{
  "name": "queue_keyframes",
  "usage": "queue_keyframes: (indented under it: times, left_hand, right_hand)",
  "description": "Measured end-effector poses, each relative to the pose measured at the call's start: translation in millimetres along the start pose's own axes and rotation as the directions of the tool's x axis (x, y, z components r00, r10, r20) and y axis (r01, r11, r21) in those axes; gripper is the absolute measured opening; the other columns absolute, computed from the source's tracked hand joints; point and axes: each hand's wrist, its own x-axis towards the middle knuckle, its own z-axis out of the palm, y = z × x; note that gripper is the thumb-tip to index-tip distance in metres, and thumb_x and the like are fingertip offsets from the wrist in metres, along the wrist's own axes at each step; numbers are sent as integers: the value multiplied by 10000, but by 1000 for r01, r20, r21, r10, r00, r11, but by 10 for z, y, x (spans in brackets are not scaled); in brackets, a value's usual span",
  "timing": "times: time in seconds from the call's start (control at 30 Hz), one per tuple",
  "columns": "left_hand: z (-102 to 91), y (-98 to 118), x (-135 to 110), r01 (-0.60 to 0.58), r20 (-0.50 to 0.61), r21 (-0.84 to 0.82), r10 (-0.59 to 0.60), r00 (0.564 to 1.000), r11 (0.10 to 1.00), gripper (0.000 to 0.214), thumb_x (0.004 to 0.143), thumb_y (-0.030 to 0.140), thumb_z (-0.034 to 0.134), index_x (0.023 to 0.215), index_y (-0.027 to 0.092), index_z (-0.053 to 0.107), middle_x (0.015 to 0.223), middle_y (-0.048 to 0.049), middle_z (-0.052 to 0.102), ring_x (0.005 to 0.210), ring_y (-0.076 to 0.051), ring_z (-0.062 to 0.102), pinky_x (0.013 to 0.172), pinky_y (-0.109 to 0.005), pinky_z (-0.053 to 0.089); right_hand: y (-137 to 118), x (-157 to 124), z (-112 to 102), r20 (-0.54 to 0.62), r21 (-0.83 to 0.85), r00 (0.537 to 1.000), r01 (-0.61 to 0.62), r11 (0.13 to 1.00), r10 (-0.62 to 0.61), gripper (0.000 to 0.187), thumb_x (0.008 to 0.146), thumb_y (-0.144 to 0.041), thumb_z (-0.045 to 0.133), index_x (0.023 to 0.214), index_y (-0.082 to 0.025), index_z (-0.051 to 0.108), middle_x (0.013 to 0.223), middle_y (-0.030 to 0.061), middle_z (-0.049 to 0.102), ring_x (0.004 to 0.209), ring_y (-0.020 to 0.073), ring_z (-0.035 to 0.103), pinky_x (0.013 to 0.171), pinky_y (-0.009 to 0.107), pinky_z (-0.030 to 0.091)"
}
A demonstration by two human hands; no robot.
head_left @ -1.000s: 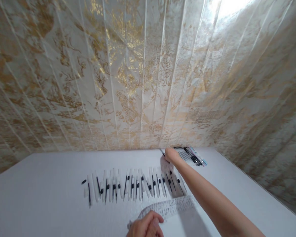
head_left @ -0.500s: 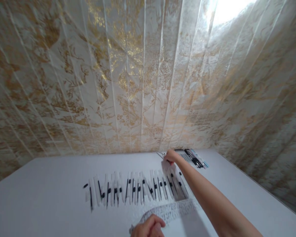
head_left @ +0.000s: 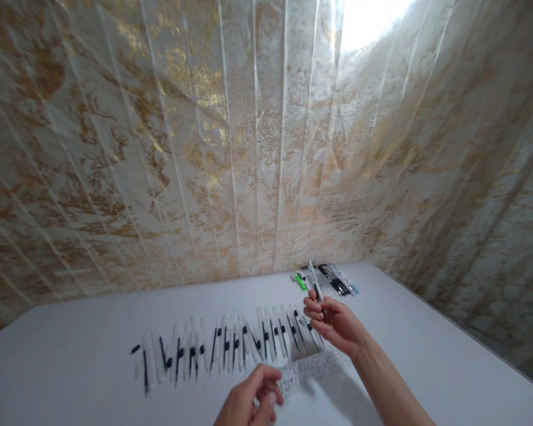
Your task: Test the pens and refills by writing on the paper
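My right hand (head_left: 335,325) is raised over the table's right side, its fingers closed round a slim pen (head_left: 316,285). The pen stands nearly upright, pale at its top and darker lower down. My left hand (head_left: 255,396) is low in the middle, loosely curled, thumb and fingers apart, with nothing visible in it. Beside it lies a sheet of paper (head_left: 308,368) with dark writing. Beyond both hands runs a row of taken-apart pens: clear barrels (head_left: 266,331), thin black refills (head_left: 214,350) and small black caps (head_left: 244,330).
At the back right lies a group of pens (head_left: 337,281), several black and some light blue. A bright green pen-like item (head_left: 301,281) is left of them. The white table (head_left: 89,331) meets a gold-patterned, pleated sheet (head_left: 231,177) behind it.
My right hand has come back from the far edge, lifting the pen. The green item it covered now shows. My left hand's fingers have loosened, and the view has shifted slightly right.
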Motion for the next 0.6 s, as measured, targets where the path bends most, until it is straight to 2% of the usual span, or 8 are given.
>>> queue_keyframes:
  times: [0.07, 0.13, 0.2, 0.27, 0.33, 0.4, 0.5, 0.6]
  left_hand:
    - [-64, 104, 154, -45, -58, 143, 54, 997, 989, 245, 851, 195, 437, 1065, 184, 555, 922, -38, 665, 709, -129, 599, 615, -210, 433]
    - [-117, 175, 386, -68, -123, 359, 119, 985, 931, 311, 798, 98, 464, 1082, 187, 552, 973, -24, 637, 738, -119, 603, 703, -227, 465]
    - [-161, 211, 690, -89, -123, 427, 156, 980, 900, 323, 753, 30, 505, 1036, 169, 575, 988, -27, 620, 719, -112, 605, 721, -239, 478]
    - [-198, 231, 1047, -99, -168, 482, 202, 965, 871, 334, 804, 7, 481, 1083, 169, 567, 1077, -45, 601, 853, -131, 608, 844, -289, 471]
    - [-219, 255, 1422, -100, -197, 527, 236, 952, 844, 246, 886, 112, 524, 1123, 164, 564, 1135, -64, 597, 941, -172, 608, 864, -365, 489]
    - [-205, 282, 1775, -99, -204, 564, 255, 945, 820, 265, 911, 291, 574, 1150, 176, 573, 1181, -72, 597, 988, -210, 611, 846, -424, 515]
    - [-103, 299, 2191, -101, -197, 598, 269, 943, 795, 276, 922, 325, 556, 1161, 188, 579, 1207, -72, 594, 1006, -216, 611, 853, -423, 521]
    - [38, 255, 2439, -88, -195, 614, 259, 946, 784, 307, 914, 320, 570, 1184, 176, 563, 1209, -76, 590, 1016, -225, 610, 851, -435, 521]
  right_hand:
    - [13, -93, 42, 5, 78, 1000, 5, 997, -5, 195, 628, -181, 635, 712, -196, 459, 641, -57, 329, 506, 69, 272, 395, 128, 203]
    - [8, -123, 54, -8, 133, 1000, 27, 991, -26, 217, 615, -179, 639, 656, -194, 426, 640, -59, 328, 484, 59, 228, 376, 125, 159]
    - [-24, -120, 37, -32, 162, 998, 53, 985, -49, 206, 621, -186, 660, 674, -188, 461, 648, -60, 351, 469, 49, 199, 371, 122, 138]
    - [-79, -114, 9, -55, 166, 997, 69, 984, -61, 194, 645, -211, 693, 755, -187, 535, 658, -58, 387, 458, 41, 198, 373, 122, 140]
    - [-144, -121, -12, -73, 150, 995, 80, 985, -69, 203, 695, -287, 717, 813, -184, 587, 658, -54, 411, 449, 37, 212, 377, 129, 163]
    - [-205, -144, -19, -86, 119, 993, 87, 989, -77, 237, 741, -380, 713, 808, -172, 620, 647, -49, 424, 446, 38, 244, 392, 145, 223]
    - [-278, -192, -19, -106, 41, 990, 94, 995, -89, 261, 751, -389, 734, 816, -145, 667, 656, -32, 464, 489, 54, 349, 473, 189, 351]
    - [-322, -230, -23, -104, -144, 990, 83, 986, -98, 263, 714, -323, 775, 871, -127, 698, 696, -14, 506, 540, 70, 400, 546, 226, 386]
